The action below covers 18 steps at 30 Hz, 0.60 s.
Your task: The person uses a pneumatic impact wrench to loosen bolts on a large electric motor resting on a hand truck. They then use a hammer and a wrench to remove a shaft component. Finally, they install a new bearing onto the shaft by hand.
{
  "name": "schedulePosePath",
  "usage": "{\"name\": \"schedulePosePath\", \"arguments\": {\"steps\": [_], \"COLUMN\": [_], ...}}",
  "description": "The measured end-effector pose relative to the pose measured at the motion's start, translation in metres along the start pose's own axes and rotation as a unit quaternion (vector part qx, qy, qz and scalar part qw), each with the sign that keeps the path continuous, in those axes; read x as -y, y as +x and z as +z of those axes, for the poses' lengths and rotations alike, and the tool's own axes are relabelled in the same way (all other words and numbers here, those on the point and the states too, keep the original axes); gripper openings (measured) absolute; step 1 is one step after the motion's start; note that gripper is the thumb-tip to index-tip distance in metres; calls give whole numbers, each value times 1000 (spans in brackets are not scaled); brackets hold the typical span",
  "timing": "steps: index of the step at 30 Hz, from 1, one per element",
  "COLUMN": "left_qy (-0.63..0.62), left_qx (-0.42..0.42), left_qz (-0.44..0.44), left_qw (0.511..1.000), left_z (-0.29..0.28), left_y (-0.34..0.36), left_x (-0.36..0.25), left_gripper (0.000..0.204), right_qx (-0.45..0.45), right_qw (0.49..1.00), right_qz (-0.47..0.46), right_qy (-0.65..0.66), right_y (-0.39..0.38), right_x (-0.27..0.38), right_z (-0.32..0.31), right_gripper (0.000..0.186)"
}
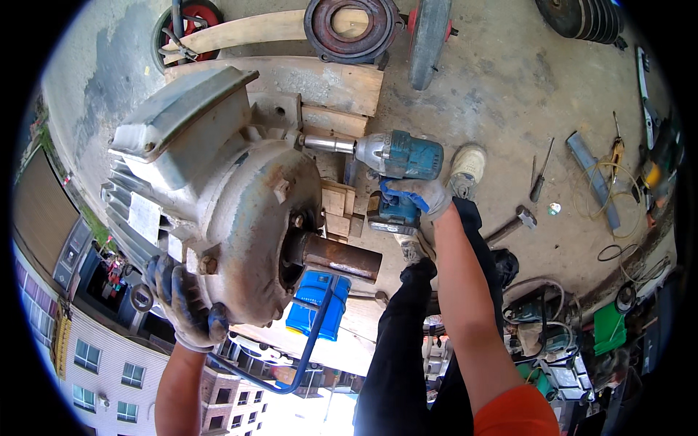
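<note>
A large grey electric motor (pixel 240 211) with a terminal box (pixel 182 120) on it rests on wooden boards. Its thick steel shaft (pixel 342 258) sticks out to the right. My right hand (pixel 422 196), in a grey-and-blue work glove, grips the handle of a teal cordless impact wrench (pixel 411 155). The long socket (pixel 329 144) on the wrench meets the motor's rim at a bolt position; the bolt head itself is hidden. My left hand (pixel 185 301), gloved too, lies against the lower left of the motor housing, near a bolt (pixel 208 264), with its fingers spread.
A round rusty end cover (pixel 349 47) lies on planks (pixel 320 83) behind the motor, beside a wheel (pixel 430 43). A hammer (pixel 512 224), a screwdriver (pixel 542 171) and pliers (pixel 617 152) lie on the concrete to the right. A blue case (pixel 318 305) sits below the shaft.
</note>
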<state>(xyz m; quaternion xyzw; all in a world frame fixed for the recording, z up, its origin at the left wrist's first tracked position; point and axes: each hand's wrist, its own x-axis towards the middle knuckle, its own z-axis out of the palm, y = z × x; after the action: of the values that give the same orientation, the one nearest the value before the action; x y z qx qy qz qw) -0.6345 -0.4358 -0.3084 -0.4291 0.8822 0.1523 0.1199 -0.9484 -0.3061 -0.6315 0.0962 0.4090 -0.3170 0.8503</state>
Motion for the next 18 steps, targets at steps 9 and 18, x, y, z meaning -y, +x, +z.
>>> {"name": "schedulePosePath", "arguments": {"steps": [9,18], "left_qy": [-38,-115], "left_qx": [-26,85], "left_qz": [-42,133], "left_qw": [998,981], "left_z": [6,10], "left_y": [-6,25], "left_x": [3,-204], "left_gripper": [73,86], "right_qx": [-44,152], "right_qw": [969,956], "right_qz": [-189,-212], "right_qy": [-156,-132], "right_y": [-86,-237], "right_x": [5,-59], "right_z": [-25,-56], "right_gripper": [34,44]}}
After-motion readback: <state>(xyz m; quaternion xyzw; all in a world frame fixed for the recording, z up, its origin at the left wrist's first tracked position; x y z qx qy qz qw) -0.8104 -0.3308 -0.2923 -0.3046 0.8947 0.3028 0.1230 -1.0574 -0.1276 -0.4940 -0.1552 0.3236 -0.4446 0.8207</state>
